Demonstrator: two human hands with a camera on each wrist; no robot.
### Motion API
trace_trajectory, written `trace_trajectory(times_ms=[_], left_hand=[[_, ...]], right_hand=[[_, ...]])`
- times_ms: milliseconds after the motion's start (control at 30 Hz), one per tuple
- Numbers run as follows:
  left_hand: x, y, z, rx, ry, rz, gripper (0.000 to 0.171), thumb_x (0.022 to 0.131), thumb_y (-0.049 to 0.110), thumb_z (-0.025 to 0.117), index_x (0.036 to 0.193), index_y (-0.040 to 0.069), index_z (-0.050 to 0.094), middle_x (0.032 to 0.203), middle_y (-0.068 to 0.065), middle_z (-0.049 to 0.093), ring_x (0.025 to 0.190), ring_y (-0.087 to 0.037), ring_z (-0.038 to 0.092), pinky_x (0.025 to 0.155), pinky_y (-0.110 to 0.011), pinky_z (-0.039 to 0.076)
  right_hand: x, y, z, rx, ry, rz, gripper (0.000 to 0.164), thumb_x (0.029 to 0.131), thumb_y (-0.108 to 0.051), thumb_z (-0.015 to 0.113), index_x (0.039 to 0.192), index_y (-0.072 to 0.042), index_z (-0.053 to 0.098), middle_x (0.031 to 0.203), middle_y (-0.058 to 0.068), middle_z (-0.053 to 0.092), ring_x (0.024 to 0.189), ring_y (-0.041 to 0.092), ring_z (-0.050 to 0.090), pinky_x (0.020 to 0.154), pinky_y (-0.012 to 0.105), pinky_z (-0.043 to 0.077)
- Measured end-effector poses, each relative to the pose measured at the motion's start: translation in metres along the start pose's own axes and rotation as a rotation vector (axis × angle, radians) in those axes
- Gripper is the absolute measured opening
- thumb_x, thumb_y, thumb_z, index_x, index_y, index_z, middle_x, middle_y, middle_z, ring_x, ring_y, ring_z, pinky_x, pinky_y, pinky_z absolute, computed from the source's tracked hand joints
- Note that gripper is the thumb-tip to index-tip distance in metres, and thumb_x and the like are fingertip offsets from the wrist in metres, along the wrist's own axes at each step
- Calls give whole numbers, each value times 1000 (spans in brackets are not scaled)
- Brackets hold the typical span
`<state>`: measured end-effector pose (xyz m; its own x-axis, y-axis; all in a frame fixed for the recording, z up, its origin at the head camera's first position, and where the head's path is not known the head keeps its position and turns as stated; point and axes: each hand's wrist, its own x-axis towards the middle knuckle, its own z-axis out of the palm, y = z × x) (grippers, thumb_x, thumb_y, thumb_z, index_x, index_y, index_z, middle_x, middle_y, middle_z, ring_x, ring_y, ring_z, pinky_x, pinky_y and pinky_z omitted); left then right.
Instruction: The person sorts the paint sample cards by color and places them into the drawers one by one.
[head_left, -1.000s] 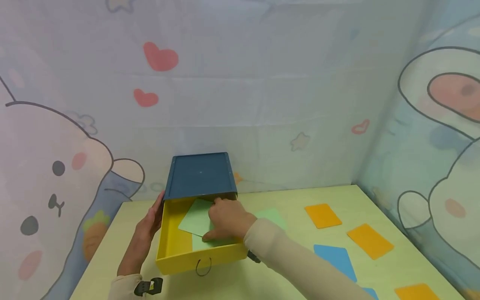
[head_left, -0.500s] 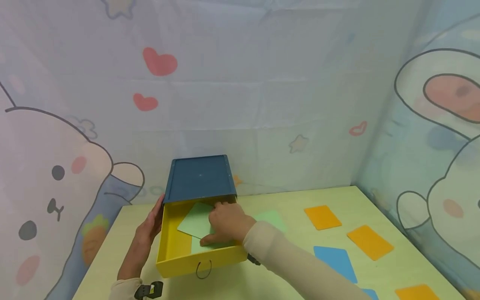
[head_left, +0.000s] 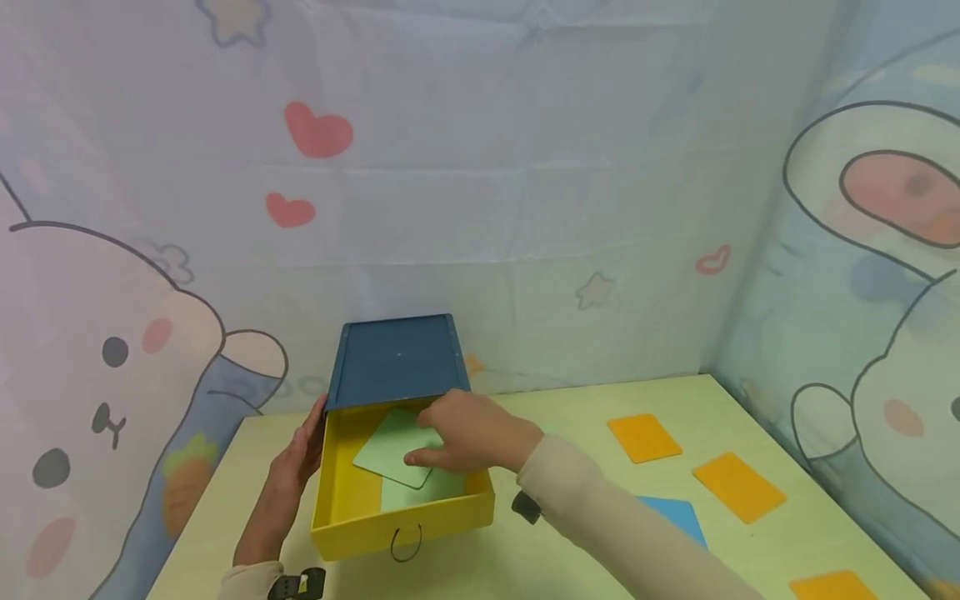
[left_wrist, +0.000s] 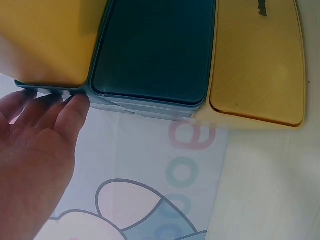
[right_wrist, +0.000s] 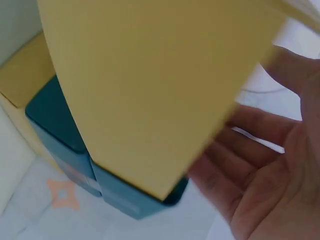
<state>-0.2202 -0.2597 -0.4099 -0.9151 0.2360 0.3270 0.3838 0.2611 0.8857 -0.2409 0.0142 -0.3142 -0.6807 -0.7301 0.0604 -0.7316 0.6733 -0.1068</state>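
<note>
A dark blue drawer cabinet [head_left: 399,354] stands near the back wall, its top yellow drawer [head_left: 352,536] pulled out. Inside the drawer one green card [head_left: 393,450] lies askew over a second green sheet [head_left: 401,497]. My right hand [head_left: 476,429] hovers over the drawer's right side, thumb and fingers spread apart; in the right wrist view its relaxed fingers [right_wrist: 260,125] hold nothing. On the cabinet's left, my left hand [head_left: 294,458] touches the side near the drawer opening. Its straight fingers [left_wrist: 72,117] rest against the cabinet edge in the left wrist view.
Several orange cards [head_left: 740,487] and a blue card [head_left: 678,518] are spread over the table's right side, partly behind my right sleeve. Below the open drawer, the left wrist view shows a dark teal drawer [left_wrist: 152,50] and another yellow one [left_wrist: 257,65].
My right hand has risen off the green card and drawn back to the right, uncovering more of the card. My left hand stays at the cabinet's side.
</note>
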Motion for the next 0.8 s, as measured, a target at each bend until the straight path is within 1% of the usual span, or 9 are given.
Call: trace_trajectory(times_ms=[67, 167, 267, 367, 433, 500, 667, 733, 800], left_hand=[[0, 0, 0, 2, 2, -10, 53, 111, 39, 5, 163, 30, 7, 170, -12, 8, 142, 16, 22, 103, 3, 29], [-1, 0, 1, 9, 7, -19, 52, 111, 39, 4, 163, 32, 7, 171, -11, 9, 152, -1, 19, 102, 3, 29], [-1, 0, 2, 7, 11, -28, 53, 111, 40, 4, 163, 31, 6, 171, -10, 8, 157, -23, 14, 102, 3, 28], [-2, 0, 1, 1, 10, -42, 53, 111, 41, 4, 163, 31, 6, 171, -9, 6, 156, -35, 10, 101, 4, 28], [-3, 0, 1, 2, 10, -44, 53, 111, 41, 4, 163, 31, 6, 171, -9, 6, 156, -38, 9, 101, 4, 28], [-3, 0, 1, 3, 8, -45, 53, 111, 40, 4, 163, 32, 6, 171, -9, 6, 156, -38, 9, 101, 4, 28], [-1, 1, 2, 10, 18, -51, 53, 111, 40, 5, 163, 31, 6, 171, -10, 8, 155, -39, 11, 101, 4, 28], [-1, 1, 2, 8, 21, -57, 53, 111, 41, 5, 163, 30, 6, 171, -10, 8, 155, -41, 10, 100, 4, 28], [0, 2, 3, 4, 20, -56, 54, 111, 41, 5, 164, 29, 6, 171, -10, 8, 155, -41, 10, 100, 4, 28]], right_hand=[[-7, 4, -5, 56, 60, -62, 38, 97, -40, 66, 118, -9, 73, 114, 4, 76, 95, 14, 73, 85, 23, 59], [-16, 9, -10, 113, 146, -124, 27, 97, -29, 69, 112, -8, 74, 111, 5, 77, 91, 14, 74, 82, 20, 59], [-21, 14, -11, 132, 236, -169, 19, 96, -24, 69, 106, -9, 75, 103, 4, 77, 86, 11, 73, 78, 16, 57], [-22, 20, -9, 149, 323, -212, 14, 96, -21, 69, 101, -10, 75, 97, 1, 77, 81, 8, 71, 76, 13, 56], [-23, 24, -7, 166, 368, -222, 10, 96, -20, 69, 97, -11, 74, 92, -1, 76, 79, 6, 69, 74, 12, 55], [-25, 30, -6, 190, 401, -211, 7, 96, -19, 70, 95, -13, 74, 90, -3, 75, 78, 6, 68, 72, 14, 56], [-31, 49, -4, 250, 442, -136, 6, 95, -19, 70, 92, -15, 73, 87, -3, 74, 76, 6, 67, 66, 15, 56], [-34, 59, -2, 248, 461, -98, 8, 95, -19, 70, 89, -15, 72, 84, -4, 73, 73, 5, 66, 66, 12, 54], [-36, 69, 2, 240, 479, -60, 9, 95, -19, 71, 87, -16, 72, 82, -4, 73, 71, 4, 65, 66, 14, 55]])
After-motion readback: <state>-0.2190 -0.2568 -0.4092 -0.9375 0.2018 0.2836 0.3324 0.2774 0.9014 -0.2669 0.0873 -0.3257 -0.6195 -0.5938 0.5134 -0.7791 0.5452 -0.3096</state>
